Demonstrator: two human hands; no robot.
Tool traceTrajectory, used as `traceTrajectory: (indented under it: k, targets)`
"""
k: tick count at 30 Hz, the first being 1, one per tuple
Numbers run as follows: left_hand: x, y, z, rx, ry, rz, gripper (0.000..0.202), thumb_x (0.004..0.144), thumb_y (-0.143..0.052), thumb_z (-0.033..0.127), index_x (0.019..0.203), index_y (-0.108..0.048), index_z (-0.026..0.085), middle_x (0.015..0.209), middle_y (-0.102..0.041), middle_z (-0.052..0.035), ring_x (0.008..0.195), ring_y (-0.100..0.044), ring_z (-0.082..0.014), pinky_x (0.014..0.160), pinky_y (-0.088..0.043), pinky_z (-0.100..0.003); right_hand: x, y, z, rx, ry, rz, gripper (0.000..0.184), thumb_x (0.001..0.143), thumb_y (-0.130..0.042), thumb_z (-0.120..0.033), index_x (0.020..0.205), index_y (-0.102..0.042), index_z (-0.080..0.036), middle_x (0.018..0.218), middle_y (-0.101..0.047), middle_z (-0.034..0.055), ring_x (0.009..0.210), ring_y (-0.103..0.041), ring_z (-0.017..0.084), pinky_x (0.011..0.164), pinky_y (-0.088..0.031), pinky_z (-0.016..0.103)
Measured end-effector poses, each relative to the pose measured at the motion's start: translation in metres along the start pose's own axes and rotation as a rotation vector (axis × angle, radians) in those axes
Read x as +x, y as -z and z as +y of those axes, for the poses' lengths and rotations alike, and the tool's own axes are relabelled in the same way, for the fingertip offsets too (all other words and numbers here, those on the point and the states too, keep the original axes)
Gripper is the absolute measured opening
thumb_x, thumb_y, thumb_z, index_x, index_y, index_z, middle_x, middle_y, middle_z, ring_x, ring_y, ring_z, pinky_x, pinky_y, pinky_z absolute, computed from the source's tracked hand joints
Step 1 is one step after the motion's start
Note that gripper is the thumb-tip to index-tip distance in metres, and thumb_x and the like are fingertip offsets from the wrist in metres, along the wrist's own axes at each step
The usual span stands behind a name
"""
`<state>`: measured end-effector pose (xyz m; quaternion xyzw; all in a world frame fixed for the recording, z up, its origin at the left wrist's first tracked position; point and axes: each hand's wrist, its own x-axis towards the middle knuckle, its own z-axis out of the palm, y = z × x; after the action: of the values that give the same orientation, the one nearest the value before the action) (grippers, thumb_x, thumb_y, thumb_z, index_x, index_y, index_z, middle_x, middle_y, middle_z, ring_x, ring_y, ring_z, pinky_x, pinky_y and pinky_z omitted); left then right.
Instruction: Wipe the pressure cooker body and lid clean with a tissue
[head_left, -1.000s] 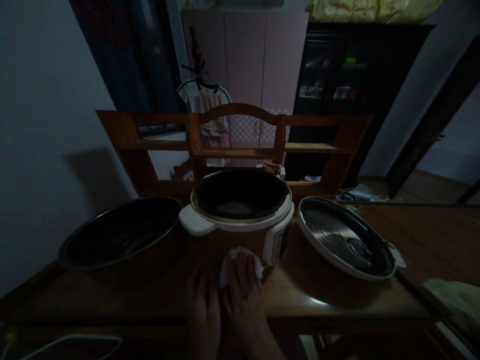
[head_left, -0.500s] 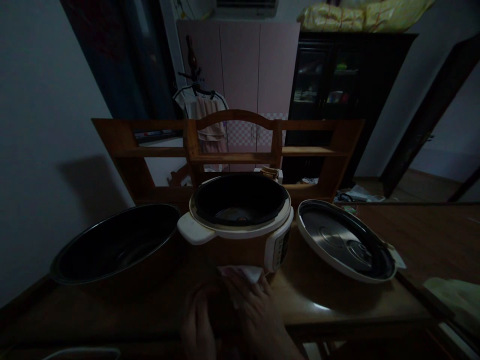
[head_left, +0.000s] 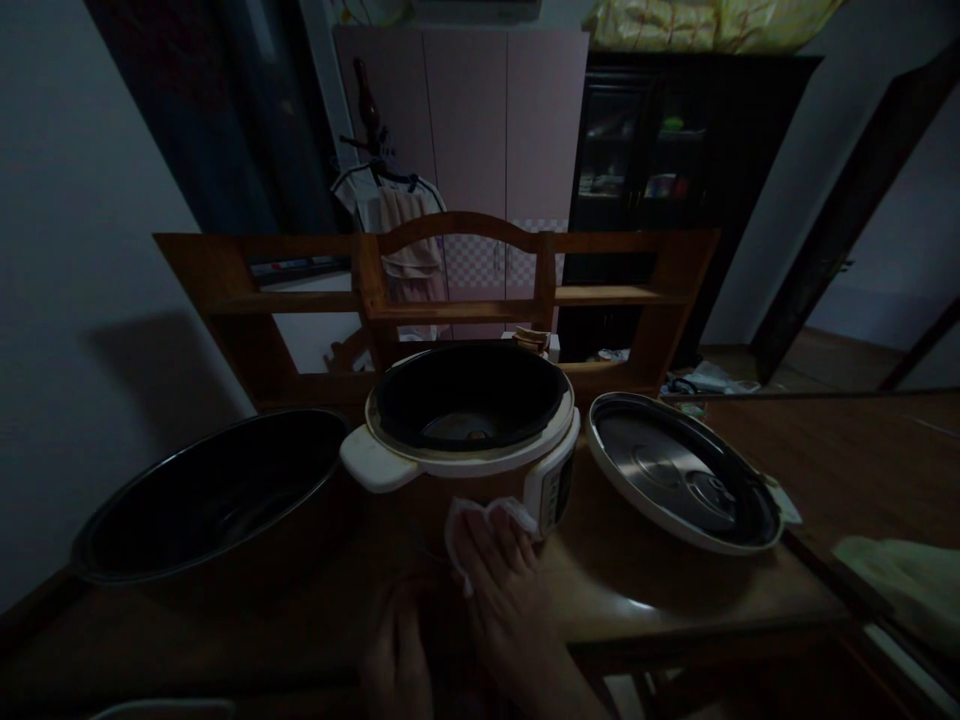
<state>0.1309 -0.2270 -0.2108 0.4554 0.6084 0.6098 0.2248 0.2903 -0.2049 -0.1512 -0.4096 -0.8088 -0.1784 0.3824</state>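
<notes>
Holding a white cloth (head_left: 454, 528) clamped under the right hand (head_left: 510, 590) against the near wall of the cooker (head_left: 442, 487), mid-way along the worktop (head_left: 592, 590). Having the left hand (head_left: 394, 640) near and to the left, in shadow; cannot tell its grip. Seeing little room between the cooker and the dark pot (head_left: 225, 490) at left. Finding a narrow gap before the lid (head_left: 675, 475) at right, then a wider stretch reaching the near edge.
</notes>
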Motion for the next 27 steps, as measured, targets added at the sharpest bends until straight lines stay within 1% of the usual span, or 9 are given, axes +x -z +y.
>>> traceTrajectory:
  k: [4, 7, 9, 12, 14, 17, 20, 23, 27]
  targets:
    - [-0.001, 0.000, -0.005, 0.027, -0.017, -0.054, 0.043, 0.093, -0.046, 0.055, 0.088, -0.072, 0.020, 0.104, -0.071, -0.0095, 0.104, -0.064, -0.0269, 0.102, -0.046, -0.040, -0.031, -0.015, 0.004, -0.033, 0.032, 0.062, 0.054, 0.107, -0.034, -0.026, 0.160, -0.032, -0.018, 0.159, -0.041, -0.0029, 0.155, -0.015, 0.021, 0.127, -0.008, 0.039]
    - [-0.002, -0.001, -0.003, 0.027, -0.001, -0.029, 0.044, 0.092, -0.047, 0.057, 0.090, -0.072, 0.020, 0.108, -0.071, -0.0103, 0.106, -0.063, -0.0276, 0.106, -0.044, -0.043, -0.009, 0.001, 0.006, -0.113, -0.121, 0.054, 0.058, 0.107, -0.036, -0.024, 0.163, -0.022, -0.023, 0.164, -0.031, -0.0024, 0.157, -0.008, 0.023, 0.125, 0.007, 0.049]
    - [-0.003, -0.001, -0.002, 0.012, 0.023, 0.002, 0.045, 0.091, -0.048, 0.058, 0.092, -0.071, 0.019, 0.114, -0.070, -0.0114, 0.110, -0.063, -0.0281, 0.110, -0.042, -0.045, 0.017, 0.018, 0.006, -0.163, -0.239, 0.043, 0.063, 0.107, -0.037, -0.026, 0.164, -0.014, -0.017, 0.168, -0.019, 0.0039, 0.157, -0.002, 0.028, 0.125, 0.006, 0.052]
    - [-0.004, -0.002, -0.003, 0.000, 0.059, 0.018, 0.048, 0.089, -0.051, 0.061, 0.095, -0.071, 0.018, 0.119, -0.069, -0.0132, 0.113, -0.062, -0.0298, 0.112, -0.041, -0.047, 0.046, 0.034, 0.003, -0.173, -0.291, 0.033, 0.071, 0.107, -0.040, -0.034, 0.164, -0.006, -0.010, 0.170, -0.004, 0.0114, 0.155, 0.006, 0.037, 0.124, -0.001, 0.056]
    - [-0.004, -0.003, -0.008, 0.016, 0.084, 0.024, 0.050, 0.087, -0.051, 0.063, 0.098, -0.070, 0.018, 0.120, -0.069, -0.0143, 0.115, -0.062, -0.0314, 0.112, -0.041, -0.049, 0.046, 0.030, -0.001, -0.167, -0.268, 0.042, 0.077, 0.105, -0.042, -0.037, 0.163, -0.004, -0.005, 0.169, 0.001, 0.0168, 0.154, 0.006, 0.041, 0.123, -0.011, 0.058]
    - [-0.002, -0.002, -0.018, 0.063, 0.091, 0.035, 0.047, 0.087, -0.050, 0.059, 0.102, -0.069, 0.019, 0.121, -0.068, -0.0146, 0.121, -0.060, -0.0321, 0.115, -0.038, -0.049, 0.017, 0.009, -0.009, -0.182, -0.231, 0.012, 0.082, 0.104, -0.043, -0.043, 0.162, -0.004, 0.001, 0.168, -0.003, 0.0230, 0.155, 0.000, 0.042, 0.118, -0.030, 0.057]
    - [0.000, 0.001, -0.021, 0.099, 0.040, -0.025, 0.039, 0.085, -0.052, 0.053, 0.095, -0.071, 0.020, 0.113, -0.072, -0.0130, 0.114, -0.063, -0.0313, 0.111, -0.042, -0.047, -0.023, -0.012, -0.016, -0.187, -0.223, -0.057, 0.084, 0.103, -0.046, -0.047, 0.162, -0.009, -0.001, 0.167, -0.008, 0.0238, 0.155, -0.004, 0.040, 0.108, -0.046, 0.053]
    - [-0.001, 0.005, -0.016, 0.160, -0.056, -0.101, 0.035, 0.086, -0.050, 0.048, 0.092, -0.073, 0.022, 0.103, -0.075, -0.0103, 0.103, -0.067, -0.0292, 0.102, -0.049, -0.043, -0.047, -0.022, -0.025, -0.170, -0.281, -0.088, 0.082, 0.102, -0.048, -0.043, 0.162, -0.013, 0.000, 0.167, -0.012, 0.0234, 0.155, -0.006, 0.038, 0.104, -0.051, 0.051]
    - [-0.003, 0.004, -0.011, 0.151, -0.045, -0.047, 0.035, 0.082, -0.052, 0.048, 0.091, -0.073, 0.021, 0.097, -0.075, -0.0102, 0.098, -0.068, -0.0294, 0.097, -0.051, -0.043, -0.044, -0.029, -0.047, -0.111, -0.404, -0.083, 0.085, 0.100, -0.049, -0.039, 0.161, -0.008, 0.003, 0.166, -0.009, 0.0274, 0.154, -0.011, 0.040, 0.106, -0.051, 0.052]
